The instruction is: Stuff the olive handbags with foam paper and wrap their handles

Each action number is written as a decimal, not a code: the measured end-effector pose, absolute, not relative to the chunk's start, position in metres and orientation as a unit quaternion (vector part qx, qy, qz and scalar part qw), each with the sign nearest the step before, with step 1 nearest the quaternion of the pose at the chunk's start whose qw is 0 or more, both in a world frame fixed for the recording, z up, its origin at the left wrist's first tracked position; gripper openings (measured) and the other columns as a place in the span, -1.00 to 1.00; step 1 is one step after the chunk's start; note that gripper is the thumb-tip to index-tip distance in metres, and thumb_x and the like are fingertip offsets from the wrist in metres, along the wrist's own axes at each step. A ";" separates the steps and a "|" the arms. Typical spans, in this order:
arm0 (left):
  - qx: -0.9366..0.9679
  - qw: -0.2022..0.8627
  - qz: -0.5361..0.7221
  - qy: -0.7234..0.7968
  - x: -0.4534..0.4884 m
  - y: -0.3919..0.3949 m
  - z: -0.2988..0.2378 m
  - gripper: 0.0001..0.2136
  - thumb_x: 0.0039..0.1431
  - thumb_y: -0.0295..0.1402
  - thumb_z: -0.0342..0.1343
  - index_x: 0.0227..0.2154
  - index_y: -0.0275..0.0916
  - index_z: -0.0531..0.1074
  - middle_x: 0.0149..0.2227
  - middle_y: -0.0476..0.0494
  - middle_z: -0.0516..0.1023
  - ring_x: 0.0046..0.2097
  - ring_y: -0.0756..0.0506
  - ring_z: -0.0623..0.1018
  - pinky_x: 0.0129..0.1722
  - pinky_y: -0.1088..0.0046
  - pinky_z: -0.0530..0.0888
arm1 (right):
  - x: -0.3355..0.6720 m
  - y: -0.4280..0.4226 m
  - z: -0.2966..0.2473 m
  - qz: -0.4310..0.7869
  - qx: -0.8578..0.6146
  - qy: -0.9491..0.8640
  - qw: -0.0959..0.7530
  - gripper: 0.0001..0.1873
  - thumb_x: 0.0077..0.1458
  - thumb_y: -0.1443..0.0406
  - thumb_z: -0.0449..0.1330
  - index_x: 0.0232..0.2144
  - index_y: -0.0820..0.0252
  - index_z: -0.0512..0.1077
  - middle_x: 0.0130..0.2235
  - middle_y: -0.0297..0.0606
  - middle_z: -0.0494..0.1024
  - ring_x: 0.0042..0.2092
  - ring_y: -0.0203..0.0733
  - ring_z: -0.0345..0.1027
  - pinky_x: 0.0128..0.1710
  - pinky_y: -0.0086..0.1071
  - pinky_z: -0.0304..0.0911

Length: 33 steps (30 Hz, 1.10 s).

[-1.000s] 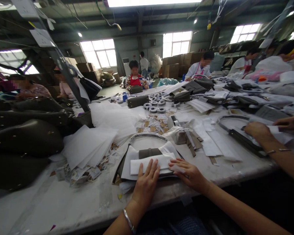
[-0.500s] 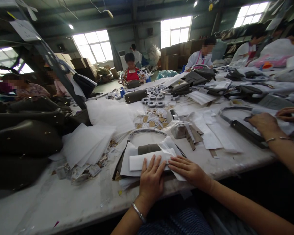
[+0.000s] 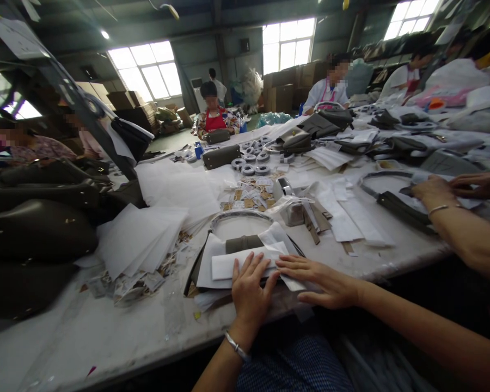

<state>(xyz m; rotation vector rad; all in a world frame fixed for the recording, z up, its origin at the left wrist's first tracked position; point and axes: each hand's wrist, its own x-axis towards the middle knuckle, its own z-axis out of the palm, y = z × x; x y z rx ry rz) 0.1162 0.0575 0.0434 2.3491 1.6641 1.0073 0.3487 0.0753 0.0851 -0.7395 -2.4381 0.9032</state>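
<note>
A dark olive handbag lies on the table in front of me, its wrapped handle arching away from me. White foam sheets cover much of its front. My left hand rests flat on a folded white strip, fingers stretched out. My right hand lies beside it, fingers extended over the right end of the white sheeting, thumb apart. Neither hand is wrapped round anything. The bag's lower edge is partly hidden under the sheets and hands.
Stacked foam sheets and paper tags lie left, beside piled dark bags. Beyond the handbag stands a tape dispenser; tape rolls lie farther back. At right, a co-worker's hands handle another bag.
The view has shifted slightly, so the scene sits a little farther left and higher. My right thumb has spread from the fingers; both hands stay on the white sheeting.
</note>
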 end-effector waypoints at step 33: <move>0.819 -0.078 0.288 0.490 0.132 0.060 0.023 -0.69 0.31 -0.18 0.09 0.01 -0.22 0.45 0.18 -0.20 0.46 0.25 -0.31 0.38 0.30 -0.15 0.14 | 0.331 0.076 0.009 0.004 -0.304 -0.870 0.388 -0.50 0.29 0.38 0.15 0.26 0.13 0.27 0.10 -0.11 0.53 0.16 -0.12 0.38 0.17 -0.14 0.35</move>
